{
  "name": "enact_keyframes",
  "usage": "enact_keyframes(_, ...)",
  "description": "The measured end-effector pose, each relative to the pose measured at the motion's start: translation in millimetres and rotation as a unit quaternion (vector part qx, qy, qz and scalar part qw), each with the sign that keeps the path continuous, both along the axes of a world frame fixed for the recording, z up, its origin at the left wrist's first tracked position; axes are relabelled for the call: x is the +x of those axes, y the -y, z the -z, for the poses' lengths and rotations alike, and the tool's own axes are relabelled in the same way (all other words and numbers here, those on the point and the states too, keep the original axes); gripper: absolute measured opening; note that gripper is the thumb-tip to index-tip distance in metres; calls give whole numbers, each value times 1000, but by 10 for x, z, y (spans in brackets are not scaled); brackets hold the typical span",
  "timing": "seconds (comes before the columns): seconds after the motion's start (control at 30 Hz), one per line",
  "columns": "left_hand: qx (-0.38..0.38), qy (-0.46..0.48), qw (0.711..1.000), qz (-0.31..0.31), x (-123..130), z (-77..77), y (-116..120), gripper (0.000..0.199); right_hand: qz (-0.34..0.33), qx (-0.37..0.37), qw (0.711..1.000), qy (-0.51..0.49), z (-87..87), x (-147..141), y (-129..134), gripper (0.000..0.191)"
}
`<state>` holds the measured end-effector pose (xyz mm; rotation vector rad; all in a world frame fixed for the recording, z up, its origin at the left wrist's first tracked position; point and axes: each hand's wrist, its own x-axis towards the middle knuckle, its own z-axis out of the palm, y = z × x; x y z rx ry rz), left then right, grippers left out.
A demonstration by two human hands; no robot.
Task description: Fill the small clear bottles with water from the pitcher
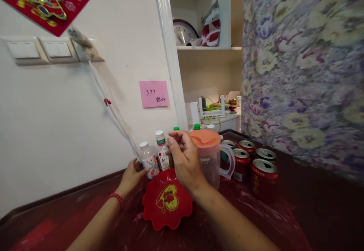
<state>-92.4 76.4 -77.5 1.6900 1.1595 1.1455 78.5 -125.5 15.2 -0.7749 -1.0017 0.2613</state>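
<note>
On the dark red table (313,205), against the white wall, stands a cluster of small bottles. Left hand (131,176), bead bracelet at the wrist, reaches in from the left; its fingers curl loosely around the base of a clear bottle (149,160) with a white cap and printed label. Contact appears at the fingertips; a full grasp cannot be confirmed. Right hand (183,160) is raised above the red dish (167,200), fingers bent and drawn together near a second bottle (162,150) with a white cap and green label. Whether those fingers hold that bottle or only sit in front of it cannot be told; the hand covers the lower part.

The dish, scalloped, with a heart motif, lies just in front of the bottles, between the two forearms. A clear jug (212,156) with an orange lid stands just right of the right hand. Red cans (263,179) are grouped beside the jug, further right. Green bottle caps (196,126) show behind the jug. A pink note (154,94) is stuck to the wall above.
</note>
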Motion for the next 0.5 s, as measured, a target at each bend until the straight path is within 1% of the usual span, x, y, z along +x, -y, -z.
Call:
enact_keyframes(0.1, 14, 3, 999, -47, -238, -131, 96, 41, -20, -15, 1000, 8, -19, -4, 33, 37)
enact_keyframes(0.17, 20, 9, 998, -66, -398, -225, 202, 27, -28, -25, 999, 19, -32, -10, 59, 37)
enact_keyframes(0.23, 26, 19, 996, -78, -532, -321, 331, 18, -33, -34, 998, 30, -42, -26, 81, 39)
enact_keyframes(0.37, 49, 41, 995, -72, -665, -527, 649, 19, -54, -46, 996, 52, -42, -89, 102, 49)
enact_keyframes(0.43, 51, 50, 996, -57, -657, -637, 834, 21, -73, -55, 994, 65, -14, -132, 89, 55)
enact_keyframes(0.5, 43, 61, 996, -41, -604, -736, 1019, 23, -91, -70, 991, 68, 42, -177, 48, 56)
